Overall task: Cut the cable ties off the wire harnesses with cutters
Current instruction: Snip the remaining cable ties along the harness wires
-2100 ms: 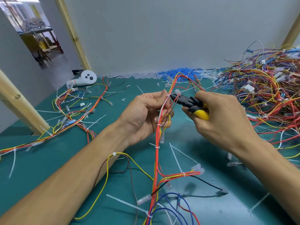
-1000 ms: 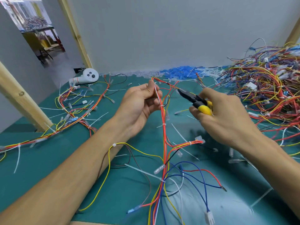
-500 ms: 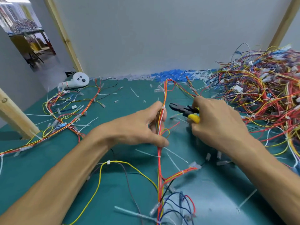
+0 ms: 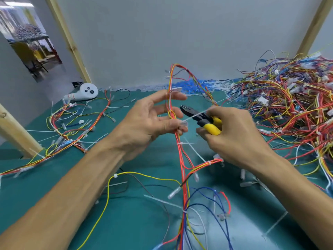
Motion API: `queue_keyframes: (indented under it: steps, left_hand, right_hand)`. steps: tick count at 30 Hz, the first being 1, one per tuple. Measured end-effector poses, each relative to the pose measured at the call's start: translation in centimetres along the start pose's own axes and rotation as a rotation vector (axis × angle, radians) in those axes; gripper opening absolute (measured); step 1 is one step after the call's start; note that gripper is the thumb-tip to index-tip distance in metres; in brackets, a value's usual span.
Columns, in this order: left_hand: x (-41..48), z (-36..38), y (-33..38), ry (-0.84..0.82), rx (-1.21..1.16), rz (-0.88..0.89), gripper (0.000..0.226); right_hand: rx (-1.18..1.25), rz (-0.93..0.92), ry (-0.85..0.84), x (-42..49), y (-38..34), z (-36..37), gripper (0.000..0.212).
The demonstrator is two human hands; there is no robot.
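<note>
Since half a second ago the left hand [image 4: 149,121] has risen off the worktop [image 4: 137,222], taking the harness [image 4: 182,159] up with it, so the wire loop now stands higher against the grey wall. Its fingers have also spread apart.

The green worktop fills the lower view. At its right edge lies a big tangled pile of harnesses [image 4: 288,109], red, yellow and blue. A second loose harness [image 4: 75,134] sprawls along the left side, near a slanted wooden post [image 4: 68,38].

The held harness runs from the near edge up through the left hand and loops over above it. The thumb and a lower finger of that hand pinch the red and yellow wires, and the index finger touches them higher up. The other fingers are spread.

The right hand [image 4: 237,134], just beside the left, is curled round the yellow handles of the cutters [image 4: 201,121]. Their black nose points left toward the harness; I cannot tell how far it is parted.

A white controller [image 4: 84,92] rests at the back left.

A white cable tie [image 4: 193,116] stretches from the pinched wires across the cutters to the right fingers.
</note>
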State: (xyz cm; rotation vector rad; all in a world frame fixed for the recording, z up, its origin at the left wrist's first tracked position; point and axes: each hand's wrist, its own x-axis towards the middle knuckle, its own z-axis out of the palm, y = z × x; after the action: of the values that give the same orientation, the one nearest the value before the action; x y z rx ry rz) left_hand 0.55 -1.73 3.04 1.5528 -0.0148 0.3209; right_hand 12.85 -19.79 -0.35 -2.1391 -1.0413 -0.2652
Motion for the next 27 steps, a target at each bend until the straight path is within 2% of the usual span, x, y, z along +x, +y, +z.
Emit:
queue_keyframes:
  steps: [4, 9, 14, 20, 27]
  left_hand:
    - [0.1, 0.4, -0.1, -0.015, -0.074, 0.056, 0.067]
    - [0.0, 0.5, -0.2, -0.038, -0.136, 0.145, 0.065]
    - [0.4, -0.7, 0.1, 0.058, -0.274, 0.218, 0.056]
    - [0.4, -0.1, -0.1, 0.049, -0.182, 0.223, 0.071]
    - [0.5, -0.3, 0.1, 0.113, -0.168, 0.255, 0.094]
  right_hand:
    - [0.147, -0.094, -0.051, -0.1, -0.6, -0.4, 0.031]
    - [0.19, -0.127, -0.045, -0.1, -0.5, -0.5, 0.011]
    - [0.26, -0.162, -0.03, -0.2, -0.6, -0.8, 0.032]
    - [0.198, -0.178, -0.043, -0.3, -0.5, -0.4, 0.029]
    - [0.181, -0.173, -0.049, -0.2, -0.4, -0.4, 0.027]
